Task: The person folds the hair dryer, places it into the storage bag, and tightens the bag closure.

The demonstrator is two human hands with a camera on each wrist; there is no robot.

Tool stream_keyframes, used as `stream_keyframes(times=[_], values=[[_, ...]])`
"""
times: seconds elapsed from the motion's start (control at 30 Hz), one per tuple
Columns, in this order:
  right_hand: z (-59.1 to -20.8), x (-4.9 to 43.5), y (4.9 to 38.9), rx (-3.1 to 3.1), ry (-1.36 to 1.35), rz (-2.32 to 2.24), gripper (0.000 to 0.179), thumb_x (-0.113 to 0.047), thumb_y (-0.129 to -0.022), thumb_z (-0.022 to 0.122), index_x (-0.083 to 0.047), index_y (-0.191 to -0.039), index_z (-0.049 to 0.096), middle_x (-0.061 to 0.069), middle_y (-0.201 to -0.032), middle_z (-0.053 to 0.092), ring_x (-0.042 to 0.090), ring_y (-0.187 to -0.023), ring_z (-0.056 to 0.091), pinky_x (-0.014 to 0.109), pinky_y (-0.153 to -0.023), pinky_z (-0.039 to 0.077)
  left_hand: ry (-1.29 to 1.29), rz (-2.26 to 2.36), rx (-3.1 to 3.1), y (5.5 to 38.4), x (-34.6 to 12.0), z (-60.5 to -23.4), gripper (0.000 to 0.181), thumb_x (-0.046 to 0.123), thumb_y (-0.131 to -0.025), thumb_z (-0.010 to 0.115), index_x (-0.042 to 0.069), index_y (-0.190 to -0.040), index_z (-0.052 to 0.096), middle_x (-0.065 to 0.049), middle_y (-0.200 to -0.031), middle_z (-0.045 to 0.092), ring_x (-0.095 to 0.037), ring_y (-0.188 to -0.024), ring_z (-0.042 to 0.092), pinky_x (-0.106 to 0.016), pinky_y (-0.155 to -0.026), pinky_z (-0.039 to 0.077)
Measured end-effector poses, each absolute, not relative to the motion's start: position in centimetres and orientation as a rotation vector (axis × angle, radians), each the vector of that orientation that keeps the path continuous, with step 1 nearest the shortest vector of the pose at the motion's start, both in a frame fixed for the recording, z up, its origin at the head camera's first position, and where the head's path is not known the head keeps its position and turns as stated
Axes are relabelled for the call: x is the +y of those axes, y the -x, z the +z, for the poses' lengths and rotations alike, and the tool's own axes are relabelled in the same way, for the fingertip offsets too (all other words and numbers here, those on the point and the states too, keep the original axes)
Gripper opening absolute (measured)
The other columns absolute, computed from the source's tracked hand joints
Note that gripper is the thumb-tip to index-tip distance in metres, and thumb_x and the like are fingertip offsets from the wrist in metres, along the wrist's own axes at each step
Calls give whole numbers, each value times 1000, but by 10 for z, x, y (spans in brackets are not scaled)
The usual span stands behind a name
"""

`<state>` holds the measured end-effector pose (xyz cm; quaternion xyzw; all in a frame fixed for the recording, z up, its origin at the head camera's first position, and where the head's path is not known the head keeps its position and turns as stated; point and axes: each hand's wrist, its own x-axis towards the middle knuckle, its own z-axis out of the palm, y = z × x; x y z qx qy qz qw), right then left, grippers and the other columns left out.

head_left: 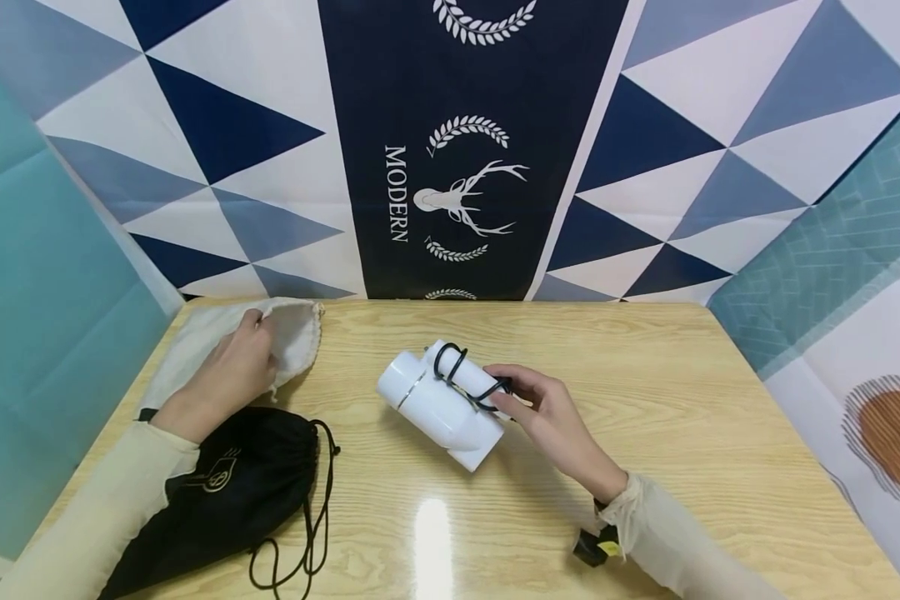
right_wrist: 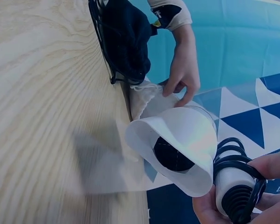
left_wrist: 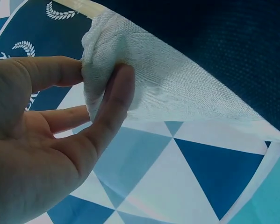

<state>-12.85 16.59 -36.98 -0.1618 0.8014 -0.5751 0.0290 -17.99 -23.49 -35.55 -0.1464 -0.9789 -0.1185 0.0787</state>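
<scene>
A white hair dryer (head_left: 442, 410) is held just above the table's middle, its black cord (right_wrist: 235, 167) wound about the handle. My right hand (head_left: 551, 417) grips the handle's end and the cord between thumb and fingers. In the right wrist view the wide white nozzle (right_wrist: 196, 133) faces the camera, with a dark opening inside. At the table's back left, my left hand (head_left: 238, 358) pinches the mouth of a white cloth bag (head_left: 195, 337). The left wrist view has its thumb and fingers on either side of the cloth edge (left_wrist: 100, 70), the mouth lifted partly open.
A black drawstring pouch (head_left: 262, 479) with a gold print lies at the left, beneath my left forearm. Its loose black cords (head_left: 326, 508) trail across the wooden table (head_left: 630, 350). Behind the table rises a patterned cloth backdrop (head_left: 450, 275).
</scene>
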Motion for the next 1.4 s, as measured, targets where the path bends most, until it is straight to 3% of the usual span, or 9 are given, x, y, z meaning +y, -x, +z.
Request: stream_keyframes(times=[0.23, 0.47, 0.87, 1.2, 1.4], values=[[-368, 146, 145, 2414, 526, -1801, 31, -7, -96, 63, -2, -128, 64, 15, -125, 65, 26, -111, 63, 27, -87, 54, 443, -393, -2886, 180, -237, -354, 41, -8, -83, 59, -20, -121, 52, -41, -115, 47, -34, -62, 56, -44, -53, 50], [-368, 121, 162, 2360, 511, -1814, 30, -7, -97, 63, -2, -126, 65, 16, -119, 67, 21, -101, 65, 26, -84, 53, 430, -419, -2879, 178, -238, -355, 40, -6, -84, 61, -21, -120, 52, -42, -117, 47, -32, -59, 56, -42, -50, 49], [-364, 85, 188, 2282, 514, -1855, 28, -4, -96, 61, 1, -124, 65, 16, -115, 67, 17, -96, 64, 31, -83, 54, 427, -412, -2879, 178, -236, -354, 45, -3, -85, 63, -22, -125, 50, -42, -120, 48, -36, -65, 62, -43, -53, 53], [-374, 59, 205, 2200, 434, -1860, 28, -2, -95, 61, 4, -122, 65, 17, -110, 67, 13, -89, 61, 23, -75, 52, 445, -415, -2831, 176, -237, -358, 41, -4, -85, 62, -23, -121, 52, -41, -120, 49, -41, -71, 65, -46, -55, 55], [-380, 47, 211, 2192, 409, -1867, 28, -3, -95, 62, 3, -121, 66, 13, -102, 66, 13, -83, 58, 22, -70, 49, 435, -404, -2839, 174, -239, -357, 42, -3, -87, 62, -23, -122, 52, -43, -122, 48, -35, -62, 62, -44, -53, 54]])
